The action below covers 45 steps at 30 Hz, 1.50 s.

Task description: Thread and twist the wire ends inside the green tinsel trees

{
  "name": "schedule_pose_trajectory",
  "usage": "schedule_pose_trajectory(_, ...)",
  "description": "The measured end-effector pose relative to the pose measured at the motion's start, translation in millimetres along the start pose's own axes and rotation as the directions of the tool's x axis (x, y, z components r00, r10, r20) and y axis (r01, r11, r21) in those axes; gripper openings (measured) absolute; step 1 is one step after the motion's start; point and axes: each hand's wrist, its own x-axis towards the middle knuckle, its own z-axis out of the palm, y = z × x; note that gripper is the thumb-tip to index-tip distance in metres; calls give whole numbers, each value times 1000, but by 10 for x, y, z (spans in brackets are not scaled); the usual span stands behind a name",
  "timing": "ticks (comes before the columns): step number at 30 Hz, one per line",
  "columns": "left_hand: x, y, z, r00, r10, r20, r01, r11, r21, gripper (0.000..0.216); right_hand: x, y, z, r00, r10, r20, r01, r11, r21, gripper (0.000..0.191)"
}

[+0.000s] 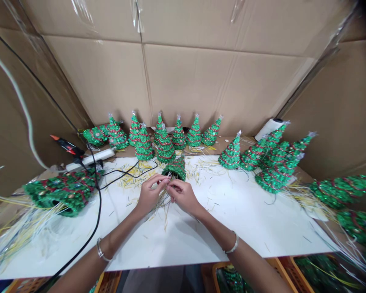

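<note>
A small green tinsel Christmas tree (177,163) lies on its side at the middle of the white board (225,211), its hollow base facing me. Thin white and yellow wires (162,200) come out of that base. Both hands are at the opening, fingertips almost meeting. My left hand (151,193) pinches the wires between thumb and forefinger. My right hand (183,196) is closed on the same wires from the other side. Which single wires each hand grips is too small to make out.
Several upright trees (165,146) line the back. A larger tree (64,189) trailing wires lies at left, near a glue gun (67,146), a power strip (90,159) and a black cable (100,195). Wire scraps (131,175) litter the board. Orange crates (280,268) stand below the front edge.
</note>
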Motion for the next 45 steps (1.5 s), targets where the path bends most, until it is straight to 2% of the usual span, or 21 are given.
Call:
schedule_pose_trajectory(3,6,0,-17,997,-69,-45,67,997,-46,17,5,-78,-67,988,-139,-73,122,972,-199,20)
schedule_pose_trajectory(5,24,8,-39,992,-103,-76,96,991,-88,18,8,-125,-134,977,-203,-59,176,934,-312,19)
schedule_pose_trajectory(7,50,23,-67,989,-110,-98,99,988,-116,19,6,-146,-201,977,-201,73,213,886,-412,17)
schedule_pose_trajectory(10,92,49,-107,987,-106,-121,89,986,-138,20,-4,-127,-272,949,-90,301,263,754,-602,15)
schedule_pose_trajectory(13,116,71,-130,984,-108,-139,87,985,-150,22,-12,-90,-298,929,-15,370,300,619,-726,16)
schedule_pose_trajectory(21,101,65,-126,987,-119,-110,103,984,-146,24,-2,-61,-307,916,-59,396,367,519,-772,17)
schedule_pose_trajectory(27,97,66,-119,987,-131,-98,115,982,-150,25,-22,-32,-279,919,-150,363,387,504,-772,20)
schedule_pose_trajectory(37,84,81,-107,987,-130,-95,115,982,-148,25,-30,-11,-200,873,-279,399,483,387,-786,19)
schedule_pose_trajectory(45,55,42,-44,991,-124,-49,119,988,-96,25,-10,3,-200,836,-286,469,546,343,-764,18)
